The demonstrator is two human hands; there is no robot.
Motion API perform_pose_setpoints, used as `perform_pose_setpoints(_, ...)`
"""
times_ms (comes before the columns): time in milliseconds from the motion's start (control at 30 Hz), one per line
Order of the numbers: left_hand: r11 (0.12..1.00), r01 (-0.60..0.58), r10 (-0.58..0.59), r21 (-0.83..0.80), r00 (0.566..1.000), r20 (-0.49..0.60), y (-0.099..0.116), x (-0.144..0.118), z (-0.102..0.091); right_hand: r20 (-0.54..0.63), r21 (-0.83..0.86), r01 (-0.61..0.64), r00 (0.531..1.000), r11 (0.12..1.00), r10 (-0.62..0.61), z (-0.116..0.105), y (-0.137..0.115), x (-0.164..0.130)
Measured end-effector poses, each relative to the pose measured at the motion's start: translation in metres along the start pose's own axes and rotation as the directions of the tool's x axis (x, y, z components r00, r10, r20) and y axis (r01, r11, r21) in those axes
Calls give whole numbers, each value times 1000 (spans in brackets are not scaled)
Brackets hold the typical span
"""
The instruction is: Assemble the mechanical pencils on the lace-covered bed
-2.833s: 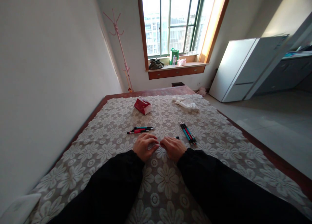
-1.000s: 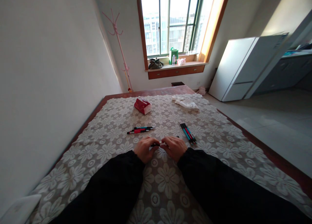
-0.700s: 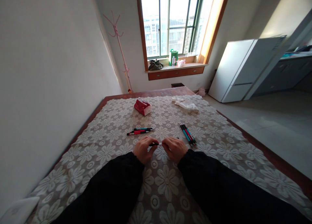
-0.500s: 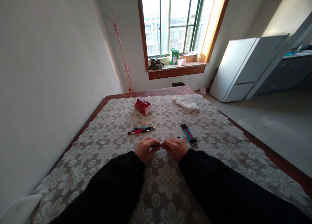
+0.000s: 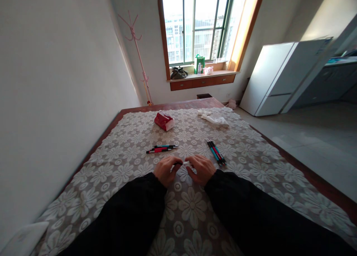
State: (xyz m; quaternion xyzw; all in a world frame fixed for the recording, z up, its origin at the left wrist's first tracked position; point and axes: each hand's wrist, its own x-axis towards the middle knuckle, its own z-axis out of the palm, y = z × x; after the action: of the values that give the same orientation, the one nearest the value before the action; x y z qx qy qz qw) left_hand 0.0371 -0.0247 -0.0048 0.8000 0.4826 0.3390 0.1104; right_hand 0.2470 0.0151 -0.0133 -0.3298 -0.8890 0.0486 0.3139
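Note:
My left hand (image 5: 165,169) and my right hand (image 5: 202,168) rest close together on the flowered lace tablecloth (image 5: 192,204), both in black sleeves. Between their fingertips they pinch a thin pen (image 5: 181,163), dark at the left end and pale in the middle; most of it is hidden by my fingers. A small group of red, teal and black pens (image 5: 161,148) lies just beyond my left hand. A second bundle of pens (image 5: 215,151) lies beyond my right hand, pointing away from me.
A red tissue pack (image 5: 164,121) and a crumpled white plastic bag (image 5: 215,119) lie farther back on the cloth. The dark wooden table edge (image 5: 312,180) runs along the right. A white wall stands on the left, with a white fridge (image 5: 281,77) and window beyond.
My hands stayed in place, fingers working the pen: they drew slightly apart, closed together half a second ago, and now part a little again, showing its pale middle.

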Motion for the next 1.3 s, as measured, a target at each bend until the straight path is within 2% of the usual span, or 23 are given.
perform_pose_setpoints(100,998,63,-61,17,996,-59,0,0,-2,-85,14,-46,995,999,48,-2,-2,1)
perform_pose_setpoints(200,995,80,-75,58,994,-78,1,1,-3,-64,-15,-27,998,1000,26,-3,-1,1)
perform_pose_setpoints(333,997,42,-41,70,999,-8,0,1,-2,1,-34,-12,1000,999,12,-1,4,-1)
perform_pose_setpoints(533,997,-12,5,80,996,91,0,1,-2,24,-22,42,999,999,-42,5,9,-2)
perform_pose_setpoints(700,995,49,-51,83,999,12,-1,0,0,25,-40,54,998,998,-53,2,4,1)
perform_pose_setpoints(800,989,93,-92,112,996,-16,-2,1,1,17,-65,0,1000,998,1,-2,1,2)
perform_pose_setpoints(900,979,119,-118,169,993,-17,-1,1,1,42,-87,-37,998,996,41,-2,1,2)
perform_pose_setpoints(1100,938,145,-156,316,988,10,1,1,-1,83,-80,-20,996,997,27,3,4,3)
perform_pose_setpoints(1300,926,142,-153,351,988,6,3,1,-1,14,-69,-60,998,996,61,0,3,4)
